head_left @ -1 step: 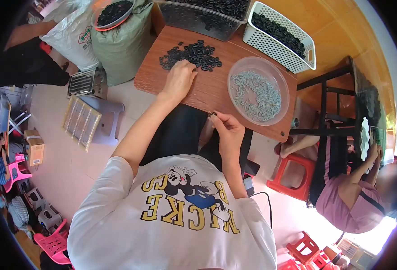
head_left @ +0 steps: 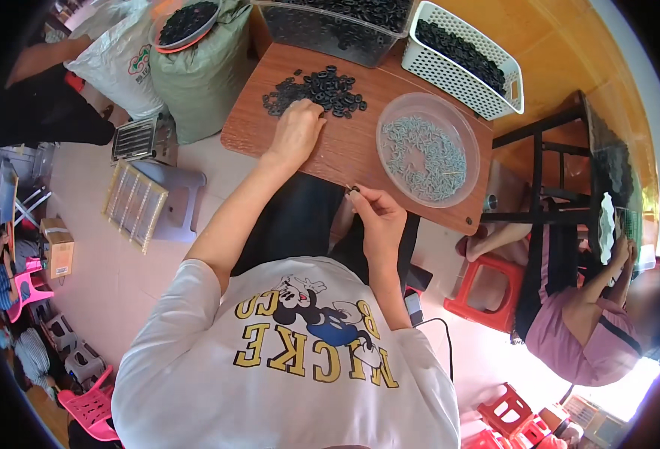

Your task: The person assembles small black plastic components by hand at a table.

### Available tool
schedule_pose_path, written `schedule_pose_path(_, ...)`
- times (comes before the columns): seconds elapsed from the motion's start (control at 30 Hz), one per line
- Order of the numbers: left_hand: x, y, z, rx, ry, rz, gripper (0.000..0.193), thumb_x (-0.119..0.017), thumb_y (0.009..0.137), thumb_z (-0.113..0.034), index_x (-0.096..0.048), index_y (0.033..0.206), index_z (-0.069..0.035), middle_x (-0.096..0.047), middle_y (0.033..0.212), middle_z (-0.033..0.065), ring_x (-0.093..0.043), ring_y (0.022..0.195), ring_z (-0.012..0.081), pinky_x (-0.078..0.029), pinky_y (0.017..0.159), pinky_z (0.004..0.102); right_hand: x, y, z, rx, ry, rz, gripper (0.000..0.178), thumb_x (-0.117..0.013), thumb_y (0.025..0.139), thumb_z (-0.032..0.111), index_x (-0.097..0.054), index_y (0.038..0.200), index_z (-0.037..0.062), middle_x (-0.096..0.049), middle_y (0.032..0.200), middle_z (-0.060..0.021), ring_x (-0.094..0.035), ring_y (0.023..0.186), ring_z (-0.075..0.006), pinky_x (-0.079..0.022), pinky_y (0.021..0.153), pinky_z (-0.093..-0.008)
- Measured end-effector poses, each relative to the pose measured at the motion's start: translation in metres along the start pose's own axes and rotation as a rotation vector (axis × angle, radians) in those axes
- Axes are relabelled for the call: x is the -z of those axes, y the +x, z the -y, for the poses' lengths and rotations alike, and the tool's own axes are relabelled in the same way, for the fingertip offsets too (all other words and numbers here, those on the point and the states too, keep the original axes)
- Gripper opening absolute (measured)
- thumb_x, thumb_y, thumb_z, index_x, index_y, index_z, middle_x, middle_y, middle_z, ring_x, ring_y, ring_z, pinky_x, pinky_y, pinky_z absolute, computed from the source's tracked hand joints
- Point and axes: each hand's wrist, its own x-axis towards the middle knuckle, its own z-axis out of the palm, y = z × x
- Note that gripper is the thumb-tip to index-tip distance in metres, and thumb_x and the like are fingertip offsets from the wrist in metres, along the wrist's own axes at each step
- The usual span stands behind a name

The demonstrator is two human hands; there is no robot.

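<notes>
On the brown wooden table point(head_left: 352, 150) lies a loose pile of black oval ring-shaped parts point(head_left: 333, 90), with smaller dark pieces point(head_left: 281, 99) at its left. My left hand point(head_left: 296, 135) rests against the pile's near edge, fingers curled down and together; whatever they hold is hidden beneath them. Just off the table's front edge, my right hand point(head_left: 382, 217) pinches a small black ring-shaped part point(head_left: 354, 189) between thumb and forefinger. A round clear tub point(head_left: 473, 150) stands to the right of both hands, with many small bluish-grey screw-like pieces point(head_left: 416, 131) spread inside.
Behind the pile is a clear bin point(head_left: 330, 41) of black parts, beside a white perforated basket point(head_left: 455, 78) of the same. Sacks point(head_left: 191, 97) stand at the left. A person in purple point(head_left: 577, 329) sits at right near a red stool point(head_left: 487, 295).
</notes>
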Motion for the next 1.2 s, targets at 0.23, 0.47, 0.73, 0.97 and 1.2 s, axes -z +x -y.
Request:
schedule_pose_path(0.23,-0.01,0.004,0.006,-0.026,0.122,0.11,0.02,-0.061,0.079,-0.002,-0.063,0.097,0.004,-0.059,0.091,0.0193,-0.057,0.089,0.0346,-0.046,0.079,0.04,0.007,0.001,-0.002,-0.012,0.003,0.02,0.015,-0.066,0.079,-0.001,-0.067,0.094,-0.0045,-0.066,0.078,-0.0038,-0.056,0.067,-0.0066,-0.044,0.064,-0.0186)
schedule_pose_path(0.47,0.004,-0.006,0.003,0.236,-0.373,0.203,0.024,-0.059,0.085,-0.004,-0.061,0.108,0.003,-0.059,0.091,0.0115,-0.059,0.088,0.0223,-0.047,0.079,0.0307,0.0,0.012,0.008,0.016,0.082,0.01,0.015,-0.066,0.08,0.001,-0.067,0.095,-0.0025,-0.064,0.076,-0.0012,-0.055,0.066,-0.0061,-0.043,0.063,-0.0179)
schedule_pose_path(0.73,0.031,-0.042,-0.042,0.948,-1.631,0.121,0.021,-0.06,0.085,0.0,-0.056,0.105,0.006,-0.061,0.099,0.0162,-0.064,0.096,0.0287,-0.055,0.083,0.0333,-0.008,0.022,0.012,0.034,0.124,0.121,0.014,-0.064,0.081,0.0,-0.066,0.095,-0.0038,-0.067,0.087,-0.0077,-0.061,0.074,-0.0098,-0.047,0.069,-0.0204)
schedule_pose_path(0.97,0.042,-0.056,-0.068,0.947,-1.63,0.031,0.015,-0.061,0.084,0.002,-0.058,0.098,0.005,-0.063,0.095,0.0168,-0.065,0.095,0.0297,-0.055,0.083,0.0363,-0.014,0.018,0.007,0.055,0.06,0.115,0.014,-0.067,0.081,0.003,-0.067,0.093,-0.0028,-0.066,0.08,-0.0021,-0.057,0.071,-0.0046,-0.044,0.064,-0.0172)
schedule_pose_path(1.2,0.042,-0.059,-0.079,0.936,-1.628,-0.004,0.013,-0.062,0.083,0.001,-0.061,0.095,0.003,-0.065,0.094,0.0159,-0.066,0.091,0.0266,-0.055,0.08,0.0356,-0.014,0.012,0.015,0.074,-0.081,0.055,0.013,-0.069,0.079,0.003,-0.067,0.09,-0.0037,-0.066,0.078,-0.0032,-0.057,0.068,-0.0045,-0.044,0.062,-0.0168)
